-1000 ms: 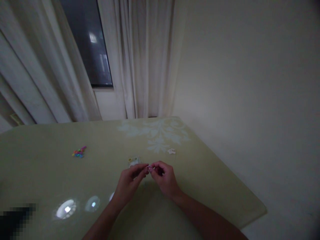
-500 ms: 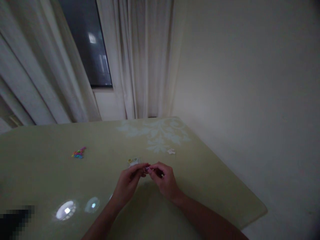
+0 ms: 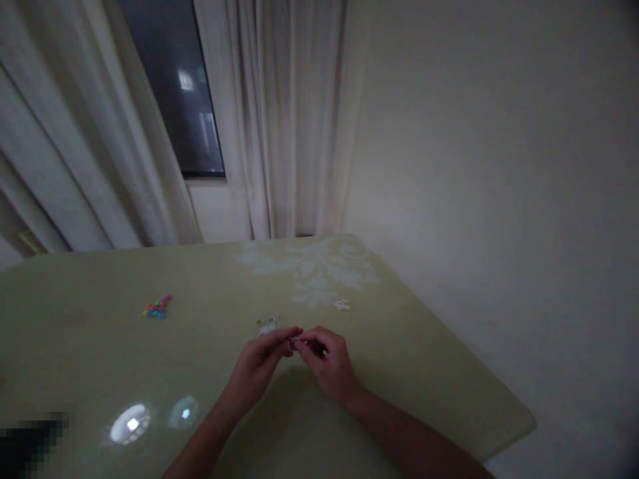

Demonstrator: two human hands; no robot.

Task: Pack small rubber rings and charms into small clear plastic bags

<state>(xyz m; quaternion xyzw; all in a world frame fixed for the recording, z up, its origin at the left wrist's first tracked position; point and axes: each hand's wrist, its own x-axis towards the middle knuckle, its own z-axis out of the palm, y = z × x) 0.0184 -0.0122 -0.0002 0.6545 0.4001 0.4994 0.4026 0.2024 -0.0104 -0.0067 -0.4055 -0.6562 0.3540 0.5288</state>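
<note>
My left hand (image 3: 257, 368) and my right hand (image 3: 329, 362) meet over the table, fingertips nearly touching. Pinched between the two sets of fingers is a small, pale whitish-pink piece (image 3: 292, 342), mostly covered by the fingertips; its kind is too small to make out. Just beyond my left fingers lies a small clear packet (image 3: 268, 323) with yellow and greenish round shapes on it, its near part hidden by the hand. A few small white pieces (image 3: 342, 305) rest on the table past my right hand.
A little heap of brightly coloured small pieces (image 3: 158, 308) lies at the left of the greenish table (image 3: 424, 359). Curtains (image 3: 294, 120) and a dark window stand behind the table's far edge. A wall runs along the right. Lamp reflections show on the tabletop; a dark pixelated shape is at lower left.
Both hands stay almost in place, with only slight finger movement around the small piece. The objects on the table have not moved.
</note>
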